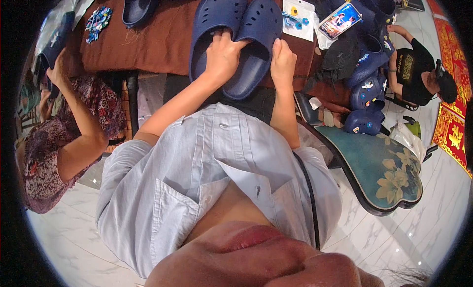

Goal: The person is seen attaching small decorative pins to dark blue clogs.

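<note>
Two navy blue perforated clogs, a left clog (217,12) and a right clog (248,70), are side by side at the near edge of a brown cloth-covered table (133,50). My left hand (224,59) reaches between them, its fingers partly inside the left clog's opening and its thumb against the right clog. The right clog's outer edge is gripped by my right hand (284,65), with fingers curled and partly hidden. Just beyond that hand lies a white card (298,19) with yellow and blue shoe charms on it.
A cluster of blue charms (98,24) and another navy clog (140,8) lie at left. A phone (341,20) and charm-decorated clogs (368,93) are at right, above a flowered green-blue cushion (377,168). People stand on both sides; the left person's hand (60,70) holds a navy clog.
</note>
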Motion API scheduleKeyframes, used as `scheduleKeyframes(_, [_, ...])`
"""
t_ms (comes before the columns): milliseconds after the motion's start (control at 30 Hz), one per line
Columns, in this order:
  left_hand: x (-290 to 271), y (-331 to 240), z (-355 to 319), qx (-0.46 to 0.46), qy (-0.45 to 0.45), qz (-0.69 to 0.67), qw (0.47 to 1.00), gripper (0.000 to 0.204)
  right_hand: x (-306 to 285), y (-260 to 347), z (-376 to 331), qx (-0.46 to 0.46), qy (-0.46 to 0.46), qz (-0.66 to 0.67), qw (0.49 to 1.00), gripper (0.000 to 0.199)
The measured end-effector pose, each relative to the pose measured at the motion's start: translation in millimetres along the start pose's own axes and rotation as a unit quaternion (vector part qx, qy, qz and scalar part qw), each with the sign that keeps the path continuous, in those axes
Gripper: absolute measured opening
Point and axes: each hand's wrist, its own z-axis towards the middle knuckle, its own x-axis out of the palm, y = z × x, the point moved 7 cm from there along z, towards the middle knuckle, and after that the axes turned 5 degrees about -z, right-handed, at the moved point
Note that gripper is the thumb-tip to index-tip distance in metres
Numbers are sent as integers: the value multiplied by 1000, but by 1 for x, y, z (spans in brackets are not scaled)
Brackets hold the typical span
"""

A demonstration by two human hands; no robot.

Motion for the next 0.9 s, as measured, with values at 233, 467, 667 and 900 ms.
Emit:
scheduleKeyframes(233, [1, 0, 0, 11, -12, -14, 1000, 38, 11, -24, -2, 43, 49, 164, 984, 37])
scheduleKeyframes(467, [1, 1, 1, 16, -11, -11, 1000, 33, 25, -43, -9, 190, 58, 372, 907, 32])
scheduleKeyframes(667, [0, 2, 0, 12, -16, -22, 1000, 33, 23, -54, 2, 224, 31, 421, 879, 29])
scheduleKeyframes(900, [3, 1, 0, 7, -4, -17, 1000, 33, -9, -70, 58, 123, -86, 69, 986, 16])
